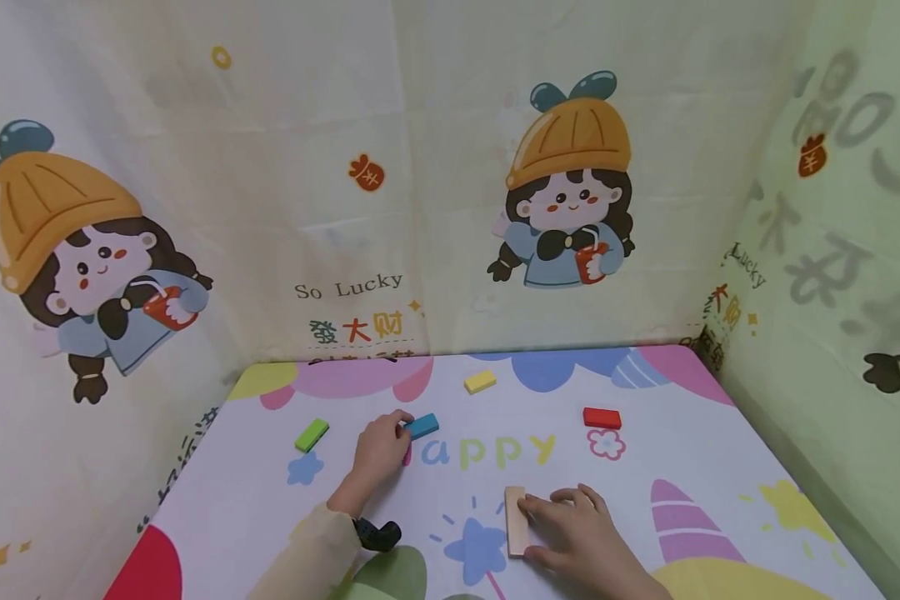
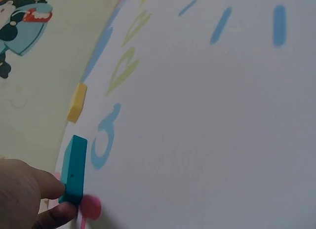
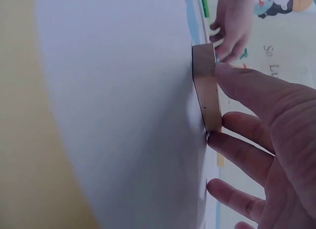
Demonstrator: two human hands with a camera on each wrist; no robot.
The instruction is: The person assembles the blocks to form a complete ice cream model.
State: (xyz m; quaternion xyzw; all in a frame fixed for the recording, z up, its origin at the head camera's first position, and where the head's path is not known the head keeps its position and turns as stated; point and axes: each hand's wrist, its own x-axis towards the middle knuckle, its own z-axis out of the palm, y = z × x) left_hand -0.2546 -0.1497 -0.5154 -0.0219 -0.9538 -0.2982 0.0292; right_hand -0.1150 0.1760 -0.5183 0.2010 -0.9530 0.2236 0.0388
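Observation:
My left hand pinches the near end of a blue block between thumb and finger, above the printed letters on the tablecloth. In the left wrist view the teal-looking blue block points away from the fingertips. My right hand lies beside a plain wooden block, its thumb and fingers spread along the block's right side. From the right wrist, the thumb is at one end of the wooden block and the forefinger near the other, with the other fingers loosely extended.
A green block lies left of the left hand. Farther back is a yellow block, and a red block lies to the right. A printed cloth hangs around the table's back and sides.

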